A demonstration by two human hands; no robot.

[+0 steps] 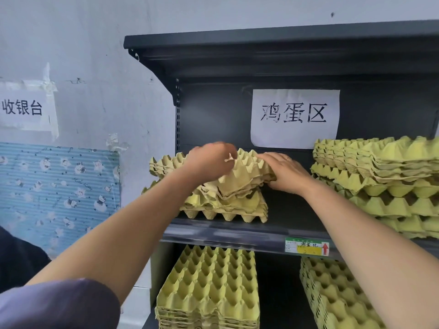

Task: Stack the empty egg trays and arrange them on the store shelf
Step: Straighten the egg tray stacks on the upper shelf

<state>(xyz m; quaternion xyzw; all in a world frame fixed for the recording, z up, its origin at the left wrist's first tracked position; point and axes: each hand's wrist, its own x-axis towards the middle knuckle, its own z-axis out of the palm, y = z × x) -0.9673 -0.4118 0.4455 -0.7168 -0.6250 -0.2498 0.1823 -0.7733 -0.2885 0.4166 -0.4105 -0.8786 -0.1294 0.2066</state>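
— Yellow pulp under both hands, is it?
— Yes. The left hand point(211, 161) has its fingers curled round the near left corner of a tray point(247, 172), at a torn, pale bit of edge. The right hand point(285, 170) grasps the tray's right edge, fingers spread over the top and the thumb tucked at the rim below. There is a ring point(288, 158) on one finger.
— And where is the tray?
— On top of a low, ragged pile point(225, 207) of trays at the left end of the shelf point(285, 217). It sits crooked, its near side lifted off the layers beneath.
— What stands beside it?
— Well apart to the right, on the same shelf, a taller stack point(380, 176), its trays not squared up. A white sign point(294, 117) with three characters hangs on the back panel between the two.
— Below?
— A price tag point(306, 246) on the shelf's front lip, and under it a left stack point(209, 286) and a right stack point(337, 295), cups facing up.
— Off the shelf?
— On the wall to the left, a taped paper point(23, 108) with characters and a blue cartoon poster point(59, 191) under it.
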